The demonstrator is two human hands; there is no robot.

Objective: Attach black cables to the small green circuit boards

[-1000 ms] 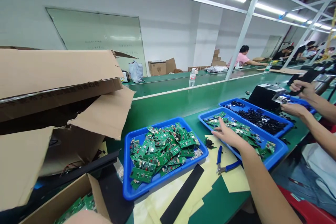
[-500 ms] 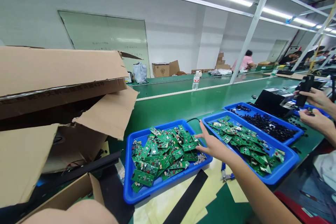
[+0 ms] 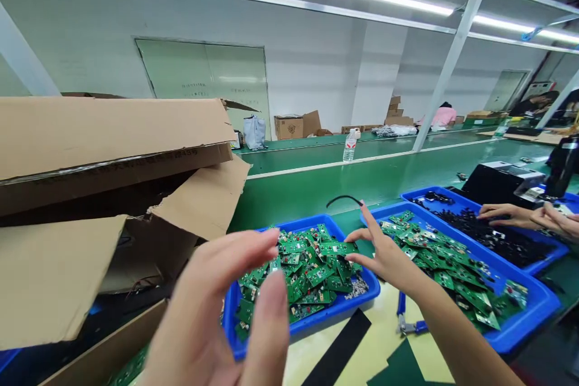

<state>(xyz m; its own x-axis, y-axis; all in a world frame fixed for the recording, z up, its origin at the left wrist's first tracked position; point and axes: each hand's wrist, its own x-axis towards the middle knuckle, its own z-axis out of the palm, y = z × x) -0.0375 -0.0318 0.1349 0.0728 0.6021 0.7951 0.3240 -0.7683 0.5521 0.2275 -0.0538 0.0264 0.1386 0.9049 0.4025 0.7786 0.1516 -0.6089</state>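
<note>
My right hand [image 3: 384, 253] is over the right side of a blue tray [image 3: 312, 329] heaped with green circuit boards. Its thumb and a finger pinch the end of one circuit board [image 3: 335, 248], while the index finger points up and away. A thin black cable [image 3: 342, 197] curves by that fingertip; whether they touch I cannot tell. Close to the camera, my left hand [image 3: 226, 313] is open, thumb and fingers apart, with nothing between them. It hides the tray's left part.
Right of my right hand stands a second blue tray of boards [image 3: 534, 338], then a tray of small black parts [image 3: 479, 229] with a co-worker's hands over it. Blue-handled cutters [image 3: 407, 327] and a black strip [image 3: 337, 350] lie in front. Torn cardboard boxes [image 3: 113, 132] fill the left.
My left hand has risen from the bottom edge to in front of the tray. My right hand has pinched a circuit board. The co-worker's hands have moved down over the black parts.
</note>
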